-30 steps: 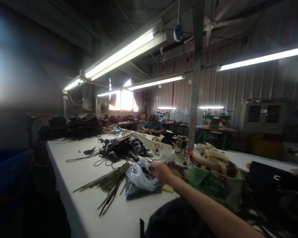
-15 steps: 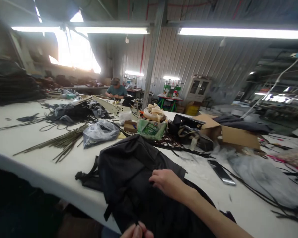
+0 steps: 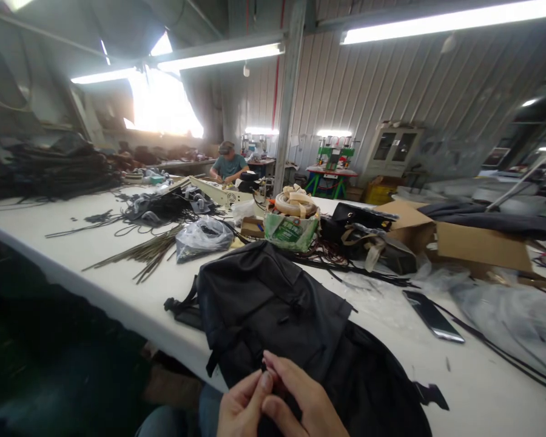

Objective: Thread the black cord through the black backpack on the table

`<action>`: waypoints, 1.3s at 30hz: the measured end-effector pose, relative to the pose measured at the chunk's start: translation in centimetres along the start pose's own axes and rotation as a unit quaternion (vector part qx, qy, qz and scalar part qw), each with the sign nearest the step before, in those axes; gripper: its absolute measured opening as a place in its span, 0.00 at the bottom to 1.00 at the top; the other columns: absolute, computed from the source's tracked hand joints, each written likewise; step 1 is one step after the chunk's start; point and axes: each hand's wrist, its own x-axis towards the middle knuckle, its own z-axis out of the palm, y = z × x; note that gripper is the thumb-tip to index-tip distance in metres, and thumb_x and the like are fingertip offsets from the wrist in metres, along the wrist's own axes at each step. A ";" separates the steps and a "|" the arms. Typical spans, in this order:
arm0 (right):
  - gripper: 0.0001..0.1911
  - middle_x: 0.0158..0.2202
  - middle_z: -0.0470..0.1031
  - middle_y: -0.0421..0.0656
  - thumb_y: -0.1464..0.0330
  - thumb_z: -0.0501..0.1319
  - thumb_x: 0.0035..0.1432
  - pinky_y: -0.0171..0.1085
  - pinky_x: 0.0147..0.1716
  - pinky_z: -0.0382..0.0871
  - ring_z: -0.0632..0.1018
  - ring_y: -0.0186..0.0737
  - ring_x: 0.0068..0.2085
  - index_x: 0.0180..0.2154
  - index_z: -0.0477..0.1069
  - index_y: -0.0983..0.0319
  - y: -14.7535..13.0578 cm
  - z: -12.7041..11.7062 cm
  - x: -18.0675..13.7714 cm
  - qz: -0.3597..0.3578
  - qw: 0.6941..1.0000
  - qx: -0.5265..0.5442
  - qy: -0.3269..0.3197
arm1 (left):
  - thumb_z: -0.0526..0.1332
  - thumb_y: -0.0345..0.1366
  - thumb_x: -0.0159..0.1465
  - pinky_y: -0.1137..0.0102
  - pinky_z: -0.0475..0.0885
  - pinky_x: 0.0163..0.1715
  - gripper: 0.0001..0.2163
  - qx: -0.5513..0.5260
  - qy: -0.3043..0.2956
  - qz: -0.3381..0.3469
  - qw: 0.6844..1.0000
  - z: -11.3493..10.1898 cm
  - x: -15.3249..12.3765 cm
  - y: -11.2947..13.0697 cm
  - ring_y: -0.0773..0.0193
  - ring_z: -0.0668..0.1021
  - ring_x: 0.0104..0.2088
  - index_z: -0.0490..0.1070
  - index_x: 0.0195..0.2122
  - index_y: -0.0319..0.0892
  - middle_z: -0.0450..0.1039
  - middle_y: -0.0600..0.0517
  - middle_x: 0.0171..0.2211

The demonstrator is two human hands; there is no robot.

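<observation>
A black backpack [image 3: 273, 303] lies on the white table in front of me, its top pointing away. Over its near part, my left hand [image 3: 242, 403] and my right hand [image 3: 303, 394] meet fingertip to fingertip. Both are closed in a pinch around a small black piece [image 3: 264, 365]; its kind is too small to make out, and the fingers hide most of it. Black straps with buckles stick out at the left side [image 3: 182, 309] and the right side [image 3: 432, 394] of the backpack.
Beyond the backpack stand a green bag of rolled webbing [image 3: 291, 230], a clear plastic bag [image 3: 202, 237] and an open cardboard box [image 3: 482, 246]. A phone [image 3: 432, 315] lies to the right. At the far side of the table sits a person [image 3: 230, 165].
My right hand has left the middle of the backpack and come down to my left hand, joining it at the small black piece. The camera view has shifted left and tilted.
</observation>
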 end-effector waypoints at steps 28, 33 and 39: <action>0.11 0.50 0.85 0.51 0.64 0.64 0.73 0.46 0.53 0.87 0.87 0.53 0.53 0.53 0.82 0.51 0.2 4.0 1.7 -0.029 0.948 -0.090 0.302 | 0.79 0.68 0.53 0.51 0.76 0.72 0.32 0.106 0.056 0.069 0.990 1.3 0.8 4.4 0.34 0.83 0.65 0.91 0.49 0.48 0.87 0.42 0.59; 0.12 0.44 0.90 0.46 0.56 0.69 0.72 0.37 0.48 0.87 0.90 0.47 0.44 0.52 0.82 0.53 0.1 3.9 2.5 0.024 0.970 0.048 0.235 | 0.79 0.69 0.53 0.51 0.75 0.72 0.33 0.091 0.079 0.063 0.991 1.7 0.9 3.8 0.34 0.83 0.65 0.92 0.49 0.48 0.87 0.43 0.60; 0.29 0.42 0.90 0.49 0.48 0.76 0.63 0.39 0.47 0.88 0.90 0.50 0.42 0.57 0.84 0.59 0.3 1.6 2.0 0.111 0.952 0.157 0.238 | 0.76 0.69 0.56 0.51 0.79 0.69 0.34 0.087 0.025 0.038 0.995 1.2 1.2 2.7 0.34 0.85 0.62 0.91 0.51 0.47 0.90 0.41 0.54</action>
